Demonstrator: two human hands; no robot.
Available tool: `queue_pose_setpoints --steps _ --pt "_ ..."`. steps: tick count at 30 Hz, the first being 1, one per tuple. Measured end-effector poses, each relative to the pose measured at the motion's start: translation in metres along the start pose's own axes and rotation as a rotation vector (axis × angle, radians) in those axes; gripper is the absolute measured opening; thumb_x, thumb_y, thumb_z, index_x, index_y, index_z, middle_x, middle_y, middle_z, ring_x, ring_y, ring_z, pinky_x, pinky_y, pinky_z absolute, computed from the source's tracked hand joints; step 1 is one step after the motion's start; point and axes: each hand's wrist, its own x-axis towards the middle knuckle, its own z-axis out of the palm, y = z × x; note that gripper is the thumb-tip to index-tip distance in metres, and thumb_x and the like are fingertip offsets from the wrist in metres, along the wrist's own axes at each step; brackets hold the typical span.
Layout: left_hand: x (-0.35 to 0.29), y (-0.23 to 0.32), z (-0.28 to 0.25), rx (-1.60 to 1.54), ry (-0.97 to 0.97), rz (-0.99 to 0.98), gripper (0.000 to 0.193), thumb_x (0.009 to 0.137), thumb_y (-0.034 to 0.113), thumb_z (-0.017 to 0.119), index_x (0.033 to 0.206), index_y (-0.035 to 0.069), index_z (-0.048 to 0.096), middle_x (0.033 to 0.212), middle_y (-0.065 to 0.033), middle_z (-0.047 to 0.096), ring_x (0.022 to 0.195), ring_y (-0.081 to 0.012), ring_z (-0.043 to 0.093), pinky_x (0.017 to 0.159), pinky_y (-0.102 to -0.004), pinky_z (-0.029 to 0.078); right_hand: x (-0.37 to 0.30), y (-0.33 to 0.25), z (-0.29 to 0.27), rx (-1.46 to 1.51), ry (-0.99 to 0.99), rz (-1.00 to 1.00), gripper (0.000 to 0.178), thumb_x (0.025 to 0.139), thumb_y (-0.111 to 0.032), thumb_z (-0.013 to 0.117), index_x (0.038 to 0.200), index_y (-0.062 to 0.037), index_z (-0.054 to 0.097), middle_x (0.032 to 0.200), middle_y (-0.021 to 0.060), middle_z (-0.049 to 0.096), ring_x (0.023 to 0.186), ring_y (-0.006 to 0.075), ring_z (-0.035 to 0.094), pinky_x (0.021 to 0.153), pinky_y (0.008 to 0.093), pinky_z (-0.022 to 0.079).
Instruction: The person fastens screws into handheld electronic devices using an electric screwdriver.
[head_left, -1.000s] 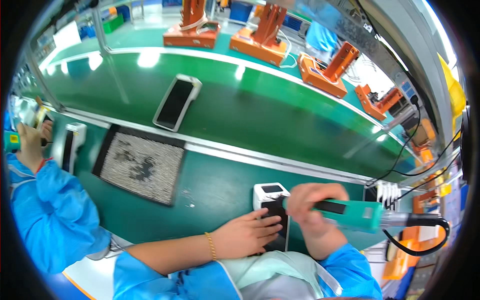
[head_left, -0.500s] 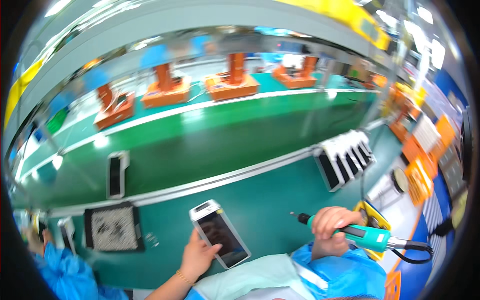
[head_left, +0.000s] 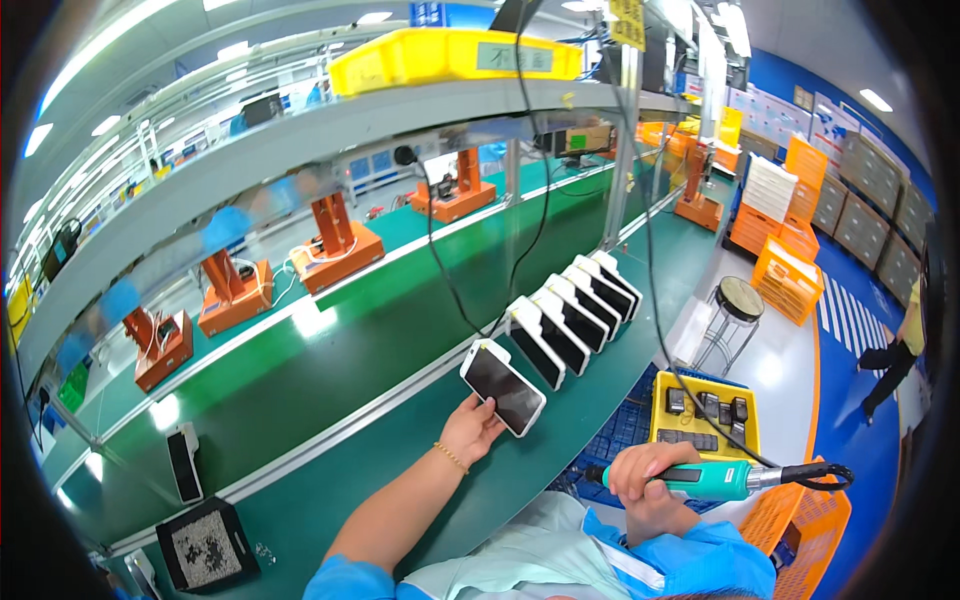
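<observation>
My left hand grips the lower left edge of a white handheld terminal with a black screen, its thumb over the edge. The terminal is tilted above the green bench, close to the near end of a row of similar white terminals leaning side by side. In my right hand is a teal electric screwdriver, held across my body with its black tip pointing left and its cable trailing right. The fingers wrap round its grip.
A black tray of small dark parts lies at the lower left, and another terminal rests on the green belt. Right of the bench are a yellow bin of black blocks, a stool and orange crates. Black cables hang ahead.
My view has swung right. My left hand has carried the terminal from the open bench towards the row of terminals. My right hand keeps hold of the screwdriver.
</observation>
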Motion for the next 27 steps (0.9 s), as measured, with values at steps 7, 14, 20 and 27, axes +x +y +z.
queue_pose_setpoints --steps 7,14,20,27 --pt "0.063 -0.002 0.034 -0.147 0.012 0.029 0.026 0.105 0.015 0.037 0.13 0.014 0.046 0.119 -0.0053 0.059 0.099 -0.0213 0.063 0.087 -0.0425 0.052 -0.012 -0.02 -0.029 -0.142 0.066 -0.024 0.023 0.092 -0.019 0.065 0.094 -0.0028 0.048 0.058 0.0054 0.051 0.045 0.0152 0.049 0.044 0.0319 0.045" --pt "0.075 0.007 0.063 0.284 0.219 0.139 0.06 0.089 0.041 0.067 0.132 0.01 0.041 0.124 -0.0096 0.054 0.107 -0.0273 0.061 0.089 -0.0496 0.051 -0.008 -0.021 -0.034 -0.135 0.082 -0.065 0.025 0.092 -0.02 0.065 0.093 -0.0028 0.047 0.058 0.005 0.05 0.043 0.0142 0.047 0.042 0.0305 0.044" --pt "0.087 0.014 0.079 0.843 0.474 0.117 0.102 0.065 0.033 0.078 0.141 -0.011 0.026 0.144 -0.0295 0.026 0.125 -0.042 0.047 0.1 -0.0436 0.046 -0.008 -0.007 -0.025 -0.057 0.061 -0.072 0.029 0.092 -0.023 0.067 0.093 -0.0035 0.046 0.057 0.0045 0.05 0.043 0.0142 0.047 0.04 0.0301 0.044" --pt "0.084 0.008 0.084 1.189 0.655 0.175 0.061 0.072 0.029 0.062 0.122 -0.005 0.051 0.127 -0.0243 0.055 0.122 -0.0386 0.052 0.105 -0.0482 0.036 -0.016 0.004 -0.01 -0.027 0.11 -0.04 0.032 0.089 -0.026 0.07 0.095 -0.0064 0.045 0.056 0.0014 0.045 0.044 0.0125 0.044 0.039 0.0284 0.04"
